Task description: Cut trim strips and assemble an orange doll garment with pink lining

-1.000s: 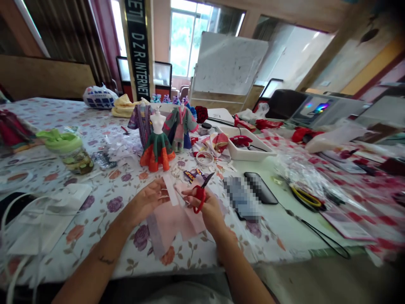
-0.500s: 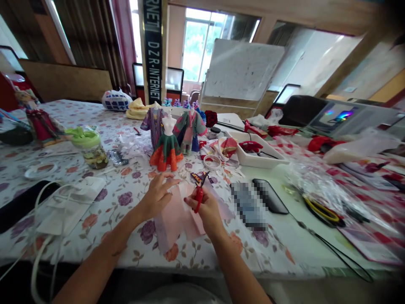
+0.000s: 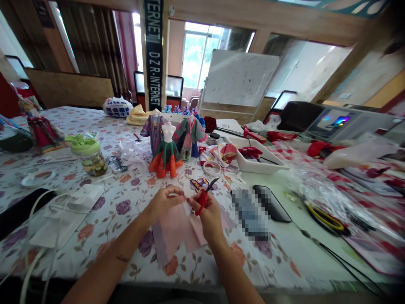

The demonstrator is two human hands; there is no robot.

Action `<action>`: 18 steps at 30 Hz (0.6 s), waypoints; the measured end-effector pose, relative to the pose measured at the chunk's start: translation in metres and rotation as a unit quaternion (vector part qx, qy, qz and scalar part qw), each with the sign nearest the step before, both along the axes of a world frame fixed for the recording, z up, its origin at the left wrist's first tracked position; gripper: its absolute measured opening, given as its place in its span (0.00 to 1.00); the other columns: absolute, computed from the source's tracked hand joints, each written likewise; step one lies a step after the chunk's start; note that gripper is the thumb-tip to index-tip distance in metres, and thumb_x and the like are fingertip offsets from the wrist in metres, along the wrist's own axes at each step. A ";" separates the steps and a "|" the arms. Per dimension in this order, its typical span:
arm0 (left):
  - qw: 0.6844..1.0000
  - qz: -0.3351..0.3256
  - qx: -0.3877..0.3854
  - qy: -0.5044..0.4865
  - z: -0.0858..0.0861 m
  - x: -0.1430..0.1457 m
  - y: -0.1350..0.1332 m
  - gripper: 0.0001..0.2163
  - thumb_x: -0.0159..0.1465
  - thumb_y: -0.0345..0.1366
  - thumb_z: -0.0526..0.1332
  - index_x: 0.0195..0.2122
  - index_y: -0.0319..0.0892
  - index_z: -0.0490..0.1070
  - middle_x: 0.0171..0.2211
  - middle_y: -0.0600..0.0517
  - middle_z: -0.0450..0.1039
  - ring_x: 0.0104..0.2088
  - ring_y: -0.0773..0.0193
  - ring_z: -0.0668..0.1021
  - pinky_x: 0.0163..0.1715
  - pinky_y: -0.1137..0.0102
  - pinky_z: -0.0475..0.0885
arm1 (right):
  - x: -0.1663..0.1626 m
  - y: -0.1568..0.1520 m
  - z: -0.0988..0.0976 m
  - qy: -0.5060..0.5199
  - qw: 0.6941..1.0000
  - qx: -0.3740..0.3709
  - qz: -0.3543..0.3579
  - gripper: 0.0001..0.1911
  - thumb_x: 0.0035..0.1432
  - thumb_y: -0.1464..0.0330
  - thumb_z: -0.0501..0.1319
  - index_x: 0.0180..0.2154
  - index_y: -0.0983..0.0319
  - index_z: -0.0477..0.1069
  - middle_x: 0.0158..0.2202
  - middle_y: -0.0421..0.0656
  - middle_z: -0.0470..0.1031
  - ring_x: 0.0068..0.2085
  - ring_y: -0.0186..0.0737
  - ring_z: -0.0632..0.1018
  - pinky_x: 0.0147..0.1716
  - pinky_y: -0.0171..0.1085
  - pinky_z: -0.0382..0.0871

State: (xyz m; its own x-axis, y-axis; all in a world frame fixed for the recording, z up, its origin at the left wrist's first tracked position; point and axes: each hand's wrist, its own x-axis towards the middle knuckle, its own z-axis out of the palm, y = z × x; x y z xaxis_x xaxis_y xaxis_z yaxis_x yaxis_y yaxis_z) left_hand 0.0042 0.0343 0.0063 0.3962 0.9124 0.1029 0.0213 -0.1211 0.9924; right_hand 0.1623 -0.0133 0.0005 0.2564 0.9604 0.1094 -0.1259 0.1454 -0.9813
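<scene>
Sheer pink fabric lies on the flowered tablecloth in front of me, with a slit or fold down its middle. At its upper edge my left hand pinches, fingertips together on the cloth. Close beside it, my right hand holds small scissors by their red handles, dark blades pointing up and right, away from the fabric. Thumb and finger of that hand almost meet the left fingertips at a pale bit of cloth. Just beyond lies a small dark patterned packet.
A headless dress form in a green and orange skirt stands ahead, between small robes. A tape roll, white tray and black phone are to the right; a green-lidded jar and power strip to the left.
My left hand has gone from fingers spread over the fabric to a pinch at its upper edge, nearer my right hand. The scissors have tilted further right. The view has tipped up slightly.
</scene>
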 end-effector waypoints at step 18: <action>0.996 0.066 -0.024 -0.052 -0.012 -0.001 -0.010 0.06 0.54 0.38 0.67 0.27 0.40 0.76 0.33 0.52 0.70 0.38 0.63 0.72 0.39 0.71 0.65 | -0.005 -0.003 -0.020 -0.029 0.999 -0.011 0.027 0.15 0.45 0.62 0.70 0.32 0.61 0.68 0.34 0.44 0.77 0.33 0.39 0.75 0.35 0.37 0.69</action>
